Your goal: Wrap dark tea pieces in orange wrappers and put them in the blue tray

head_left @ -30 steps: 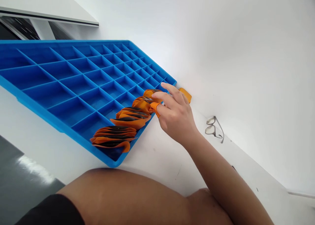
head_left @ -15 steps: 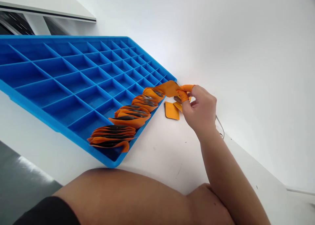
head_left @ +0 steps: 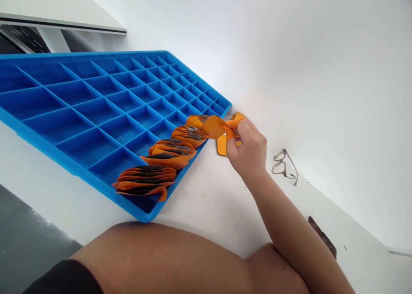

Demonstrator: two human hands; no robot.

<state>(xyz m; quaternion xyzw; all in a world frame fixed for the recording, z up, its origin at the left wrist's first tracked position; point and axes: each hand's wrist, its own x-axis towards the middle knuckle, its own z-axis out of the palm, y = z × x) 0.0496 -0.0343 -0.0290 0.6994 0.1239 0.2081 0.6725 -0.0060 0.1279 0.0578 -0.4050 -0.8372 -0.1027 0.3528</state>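
My right hand point(head_left: 247, 146) wears orange finger cots on its thumb and index finger. Pinched between them is a thin orange pad point(head_left: 213, 128) with rounded corners, over the edge of a blue compartment tray point(head_left: 151, 216). The pad overlaps the far end of a row of compartments. Stacks of orange pads with black faces, such as the nearest stack point(head_left: 148, 180), stand on edge in that row. Loose orange pads point(head_left: 221, 146) lie on the table beyond the tray, partly hidden by my hand. A bare limb point(head_left: 161, 251) crosses the bottom; my left hand does not show.
Eyeglasses point(head_left: 279, 168) rest on the white table point(head_left: 206, 199) right of my hand. A dark brown object point(head_left: 322, 237) lies by my forearm, its kind unclear. White panelling point(head_left: 64, 6) stands at the upper left.
My right hand has moved left and slightly down with the pad, closer to the stacks. The eyeglasses and the dark brown object now show beside my arm.
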